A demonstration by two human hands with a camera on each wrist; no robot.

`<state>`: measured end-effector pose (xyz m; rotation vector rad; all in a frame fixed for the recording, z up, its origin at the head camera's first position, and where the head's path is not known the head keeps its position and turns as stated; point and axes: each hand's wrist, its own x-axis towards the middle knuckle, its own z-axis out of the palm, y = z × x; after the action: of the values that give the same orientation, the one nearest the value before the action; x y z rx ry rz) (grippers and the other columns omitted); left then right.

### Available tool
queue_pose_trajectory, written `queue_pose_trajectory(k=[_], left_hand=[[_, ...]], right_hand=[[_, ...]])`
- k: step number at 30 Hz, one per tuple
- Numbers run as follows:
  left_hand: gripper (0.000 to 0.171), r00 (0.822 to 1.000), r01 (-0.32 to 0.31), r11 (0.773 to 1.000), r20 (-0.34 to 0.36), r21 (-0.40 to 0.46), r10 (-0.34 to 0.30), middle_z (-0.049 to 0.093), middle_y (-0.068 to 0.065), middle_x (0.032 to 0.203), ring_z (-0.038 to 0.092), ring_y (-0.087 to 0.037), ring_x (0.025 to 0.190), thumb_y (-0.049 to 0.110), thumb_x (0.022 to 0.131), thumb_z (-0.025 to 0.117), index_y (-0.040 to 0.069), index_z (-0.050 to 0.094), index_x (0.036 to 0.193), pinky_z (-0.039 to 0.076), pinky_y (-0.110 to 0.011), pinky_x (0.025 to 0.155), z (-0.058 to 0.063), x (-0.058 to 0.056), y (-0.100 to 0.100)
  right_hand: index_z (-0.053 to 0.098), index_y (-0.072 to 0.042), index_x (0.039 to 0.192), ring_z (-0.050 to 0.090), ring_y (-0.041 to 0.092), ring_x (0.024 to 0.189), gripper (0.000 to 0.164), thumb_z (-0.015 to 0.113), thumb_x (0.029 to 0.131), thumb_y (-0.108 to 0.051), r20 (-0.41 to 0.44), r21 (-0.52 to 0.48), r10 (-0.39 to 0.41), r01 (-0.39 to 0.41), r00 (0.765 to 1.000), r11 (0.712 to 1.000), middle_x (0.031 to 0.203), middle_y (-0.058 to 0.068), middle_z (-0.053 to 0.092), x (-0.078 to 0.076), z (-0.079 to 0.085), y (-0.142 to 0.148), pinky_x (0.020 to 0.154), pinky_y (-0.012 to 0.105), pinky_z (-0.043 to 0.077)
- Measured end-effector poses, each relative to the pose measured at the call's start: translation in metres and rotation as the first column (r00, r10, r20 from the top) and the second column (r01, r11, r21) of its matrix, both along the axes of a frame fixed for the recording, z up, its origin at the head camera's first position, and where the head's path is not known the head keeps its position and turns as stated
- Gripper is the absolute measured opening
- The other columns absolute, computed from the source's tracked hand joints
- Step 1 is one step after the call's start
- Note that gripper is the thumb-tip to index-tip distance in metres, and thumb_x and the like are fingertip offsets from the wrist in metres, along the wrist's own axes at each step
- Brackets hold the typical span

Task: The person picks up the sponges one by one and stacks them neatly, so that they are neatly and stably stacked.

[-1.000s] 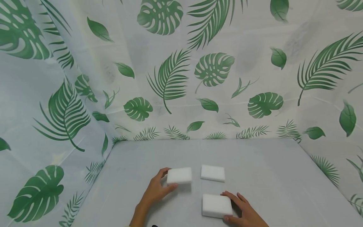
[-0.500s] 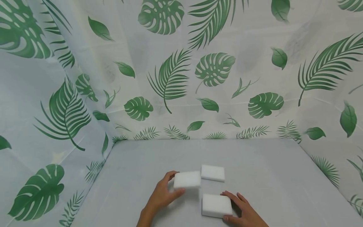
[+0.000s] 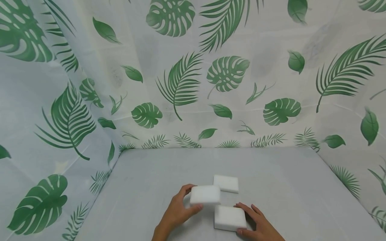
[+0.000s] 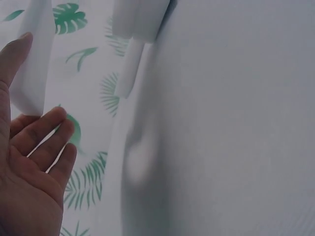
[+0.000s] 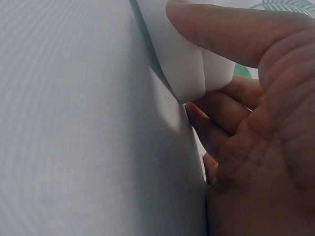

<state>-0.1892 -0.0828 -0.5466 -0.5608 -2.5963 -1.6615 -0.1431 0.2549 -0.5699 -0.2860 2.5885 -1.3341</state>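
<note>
My left hand (image 3: 178, 209) pinches a white sponge block (image 3: 205, 194) between thumb and fingers. The block hangs above the table, its shape also clear in the left wrist view, where the left hand (image 4: 37, 167) has its other fingers loosely bent. My right hand (image 3: 257, 221) grips the right side of a thicker white sponge stack (image 3: 230, 218) on the table. In the right wrist view that stack (image 5: 182, 64) seems to have two layers, with the right hand's thumb (image 5: 216, 24) across it. Behind both lies a thinner white sponge block (image 3: 226, 183), partly covered by the lifted one.
A pale grey-white cloth covers the table (image 3: 271, 177). White sheeting with green leaf prints (image 3: 193, 83) rises at the back and along both sides.
The left hand has carried its sponge block to the right and nearer, toward the stack, so it now overlaps the far block in view. The right hand stays in place.
</note>
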Motion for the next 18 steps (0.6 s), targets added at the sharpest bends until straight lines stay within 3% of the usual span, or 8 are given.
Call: queue_pose_trajectory(k=[11, 18], left_hand=[[0.062, 0.999, 0.042, 0.998, 0.007, 0.040, -0.043, 0.067, 0.002, 0.142, 0.059, -0.019, 0.135, 0.042, 0.095, 0.083, 0.020, 0.055, 0.145, 0.042, -0.066, 0.111, -0.006, 0.012, 0.021], [0.063, 0.997, 0.077, 0.996, -0.006, 0.039, -0.076, 0.067, 0.006, 0.141, 0.060, -0.014, 0.131, 0.044, 0.096, 0.083, 0.024, 0.053, 0.148, 0.046, -0.056, 0.110, -0.013, 0.018, 0.032]], right_hand=[[0.057, -0.019, 0.152, 0.017, 0.073, 0.146, 0.075, 0.089, 0.087, -0.040, -0.011, 0.018, -0.005, 0.005, 1.000, 1.000, 0.155, 0.015, 0.052, 0.000, 0.000, 0.000, 0.103, 0.083, 0.035], [0.057, -0.018, 0.152, 0.017, 0.072, 0.146, 0.075, 0.089, 0.087, -0.040, 0.001, 0.028, -0.016, 0.016, 1.000, 0.999, 0.157, 0.019, 0.050, 0.000, -0.002, 0.000, 0.102, 0.083, 0.037]])
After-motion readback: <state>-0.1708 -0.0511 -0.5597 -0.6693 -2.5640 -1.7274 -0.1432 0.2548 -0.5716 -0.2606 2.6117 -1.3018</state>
